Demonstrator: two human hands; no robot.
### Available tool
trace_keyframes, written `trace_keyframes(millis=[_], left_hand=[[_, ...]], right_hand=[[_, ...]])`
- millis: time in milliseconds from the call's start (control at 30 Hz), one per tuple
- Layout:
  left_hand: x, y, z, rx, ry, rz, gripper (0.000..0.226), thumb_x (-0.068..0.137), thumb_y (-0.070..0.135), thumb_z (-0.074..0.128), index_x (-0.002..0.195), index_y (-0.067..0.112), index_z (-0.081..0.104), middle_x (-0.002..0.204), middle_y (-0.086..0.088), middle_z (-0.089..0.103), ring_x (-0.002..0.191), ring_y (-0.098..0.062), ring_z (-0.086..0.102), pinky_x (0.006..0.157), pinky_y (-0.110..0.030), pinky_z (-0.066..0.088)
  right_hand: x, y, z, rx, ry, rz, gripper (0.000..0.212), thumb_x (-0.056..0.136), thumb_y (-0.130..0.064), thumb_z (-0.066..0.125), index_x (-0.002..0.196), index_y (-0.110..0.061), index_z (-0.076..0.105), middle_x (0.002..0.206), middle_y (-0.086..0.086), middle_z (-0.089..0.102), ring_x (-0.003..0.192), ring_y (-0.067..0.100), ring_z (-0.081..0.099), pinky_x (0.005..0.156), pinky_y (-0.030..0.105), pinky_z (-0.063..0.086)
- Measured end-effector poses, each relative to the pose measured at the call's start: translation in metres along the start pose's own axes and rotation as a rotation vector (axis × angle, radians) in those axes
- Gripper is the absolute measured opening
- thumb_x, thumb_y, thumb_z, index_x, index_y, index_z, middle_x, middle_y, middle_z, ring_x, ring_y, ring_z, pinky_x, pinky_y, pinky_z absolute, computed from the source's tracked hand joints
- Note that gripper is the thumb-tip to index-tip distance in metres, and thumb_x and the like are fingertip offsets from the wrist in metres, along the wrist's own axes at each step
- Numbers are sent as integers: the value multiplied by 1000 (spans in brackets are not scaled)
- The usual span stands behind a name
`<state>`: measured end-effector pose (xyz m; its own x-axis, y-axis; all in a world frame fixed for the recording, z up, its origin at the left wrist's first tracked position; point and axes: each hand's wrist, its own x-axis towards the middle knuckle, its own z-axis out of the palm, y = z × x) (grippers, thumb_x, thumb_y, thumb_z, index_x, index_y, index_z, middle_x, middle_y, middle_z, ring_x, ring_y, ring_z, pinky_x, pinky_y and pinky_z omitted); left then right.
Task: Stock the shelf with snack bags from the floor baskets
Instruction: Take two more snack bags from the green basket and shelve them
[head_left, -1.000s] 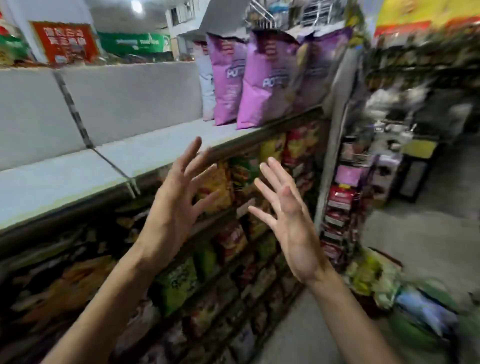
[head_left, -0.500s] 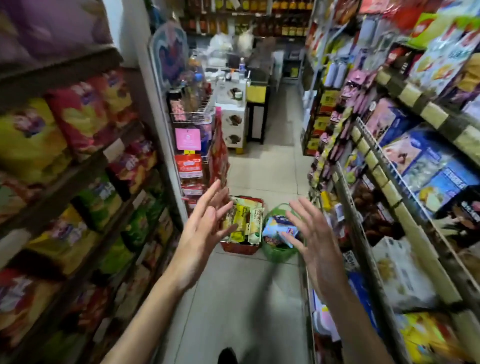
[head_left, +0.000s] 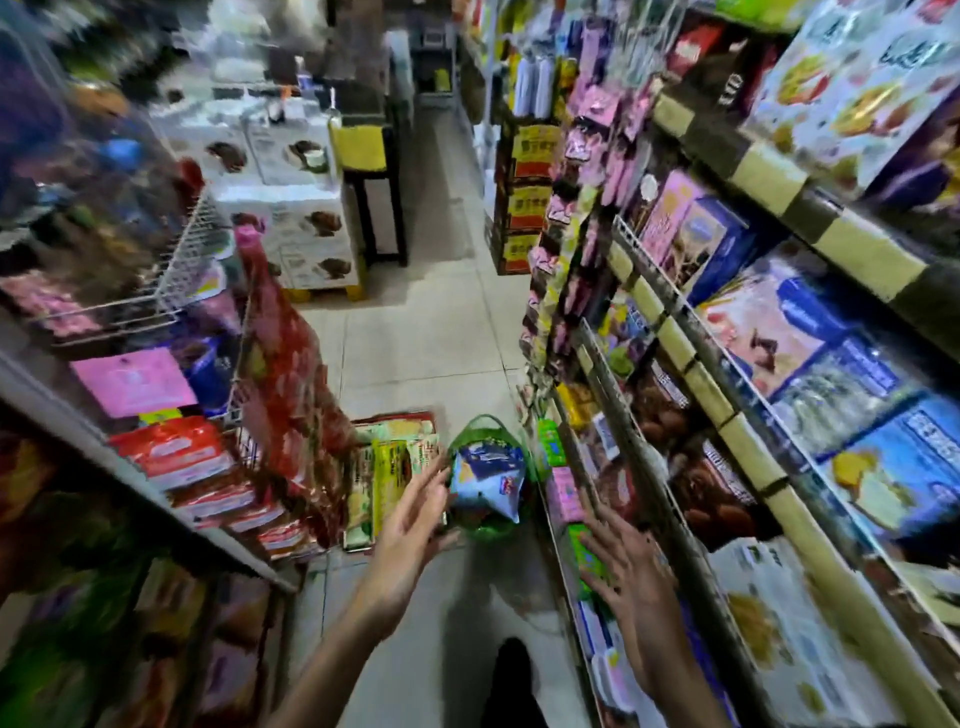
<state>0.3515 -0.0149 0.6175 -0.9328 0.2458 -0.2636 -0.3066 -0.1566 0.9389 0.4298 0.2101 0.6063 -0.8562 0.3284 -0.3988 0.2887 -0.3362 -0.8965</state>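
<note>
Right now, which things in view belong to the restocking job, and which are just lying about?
Job: green mesh floor basket; blue-and-white snack bag inside it; yellow-green snack packets beside it; left hand; right hand.
Just lying about: yellow-topped stool; stacked white cartons; pink sign.

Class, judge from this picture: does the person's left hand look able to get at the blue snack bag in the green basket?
Probably yes. The left hand is open, fingers pointing at the blue snack bag, which lies uncovered atop the green basket; nothing lies between them.
</note>
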Motion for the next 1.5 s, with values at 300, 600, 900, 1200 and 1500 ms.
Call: trace_keyframes(millis=[300,600,900,1200,1500], left_hand=[[244,-80,-21,99,117,-286,107,28,85,75,123,40,55,119,33,60,108,9,57,97,-38,51],[470,-227,-71,143,233,-579,28,99,30,52,127,32,50,119,6,59,114,-15,57,75,-25,52],[589,-418,-127,293,114,-744,45,98,36,54,138,14,51,121,2,61,103,-14,57,71,-24,47],[630,-468,-142,365,-1,-729,60,93,52,56,144,22,46,144,-3,53,129,-19,53,87,-37,48],[678,-422,-127,549,-175,-464,67,88,45,67,147,22,43,147,2,50,133,-11,48,112,-32,37]], right_hand=[[297,78,24,90,90,401,57,96,-49,46,134,-7,52,122,11,65,91,18,63,74,33,43],[494,244,42,-66,206,648,22,103,-21,46,121,-13,56,123,12,62,96,17,61,74,30,48],[643,427,62,105,407,785,36,101,-37,49,129,-15,53,123,12,57,102,17,61,90,30,48],[693,458,69,173,510,648,22,97,-15,60,117,-8,59,121,22,65,101,32,66,73,36,56],[696,332,18,-10,56,365,15,83,-6,63,89,-13,75,89,-6,77,85,11,70,89,30,53]])
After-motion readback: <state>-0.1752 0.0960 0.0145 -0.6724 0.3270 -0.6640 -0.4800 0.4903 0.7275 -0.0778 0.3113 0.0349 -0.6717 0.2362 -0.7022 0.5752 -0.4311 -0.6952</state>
